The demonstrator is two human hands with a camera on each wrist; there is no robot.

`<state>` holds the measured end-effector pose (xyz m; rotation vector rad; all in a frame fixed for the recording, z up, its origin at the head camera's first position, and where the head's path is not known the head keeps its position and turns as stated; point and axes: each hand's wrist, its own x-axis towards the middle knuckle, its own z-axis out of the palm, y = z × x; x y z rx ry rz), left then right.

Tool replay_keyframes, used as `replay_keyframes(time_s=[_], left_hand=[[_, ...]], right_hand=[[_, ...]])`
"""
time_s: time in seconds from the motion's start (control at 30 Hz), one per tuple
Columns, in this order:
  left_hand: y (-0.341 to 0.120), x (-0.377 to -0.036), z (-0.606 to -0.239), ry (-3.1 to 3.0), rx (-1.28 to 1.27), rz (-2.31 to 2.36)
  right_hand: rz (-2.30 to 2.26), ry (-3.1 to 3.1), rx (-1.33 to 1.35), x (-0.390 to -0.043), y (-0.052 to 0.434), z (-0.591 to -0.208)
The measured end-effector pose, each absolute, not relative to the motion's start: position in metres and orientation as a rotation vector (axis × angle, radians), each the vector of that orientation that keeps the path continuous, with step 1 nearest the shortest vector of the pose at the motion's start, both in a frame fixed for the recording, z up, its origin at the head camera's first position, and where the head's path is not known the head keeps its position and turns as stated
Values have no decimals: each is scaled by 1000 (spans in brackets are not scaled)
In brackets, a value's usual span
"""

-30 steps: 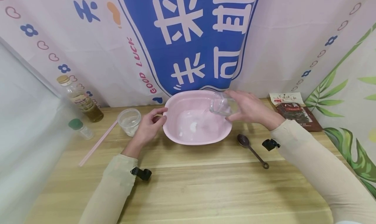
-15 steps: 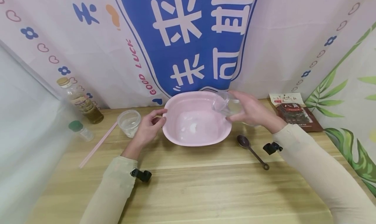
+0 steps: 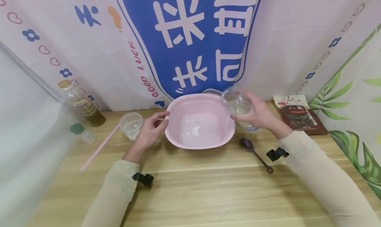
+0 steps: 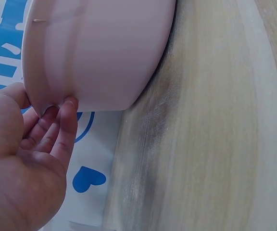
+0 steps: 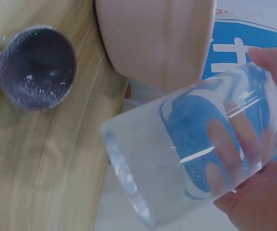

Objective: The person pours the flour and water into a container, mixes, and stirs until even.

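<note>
A pink plastic basin [image 3: 197, 147] stands on the wooden table against the printed cloth, its inside glossy. My left hand [image 3: 148, 131] pinches the basin's left rim, thumb above and fingers [image 4: 67, 126] underneath. In my right hand [image 3: 262, 116] is a clear drinking glass [image 3: 236, 104], gripped round its side above the basin's right end. Its mouth leans slightly toward the basin. Clear liquid shows in the lower part of the glass [image 5: 153, 159] in the right wrist view.
Right of the basin lie a dark spoon [image 3: 253, 151] and a brown food packet [image 3: 300, 119]. On the left are a clear tub [image 3: 131, 125], pink chopsticks [image 3: 99, 149], a green-capped shaker [image 3: 81, 133] and an oil bottle [image 3: 86, 106].
My right hand has tipped the glass back toward upright and moved it slightly right; the stream of liquid into the basin has stopped. My left hand stays on the rim.
</note>
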<state>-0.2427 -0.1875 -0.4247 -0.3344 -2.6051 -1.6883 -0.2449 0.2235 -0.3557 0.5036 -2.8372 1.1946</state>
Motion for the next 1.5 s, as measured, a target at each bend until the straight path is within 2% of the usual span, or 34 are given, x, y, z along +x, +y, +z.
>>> replay_keyframes(time_s=[0.77,1.5], left_hand=[[-188,-244,-425,-2614,-321,-1688],[-188,-242,-425,-2629,-325,-1660]], right_hand=[[1488,-2616,19,-235,272,-358],[1466,-2496,-142,-246,317,-392]])
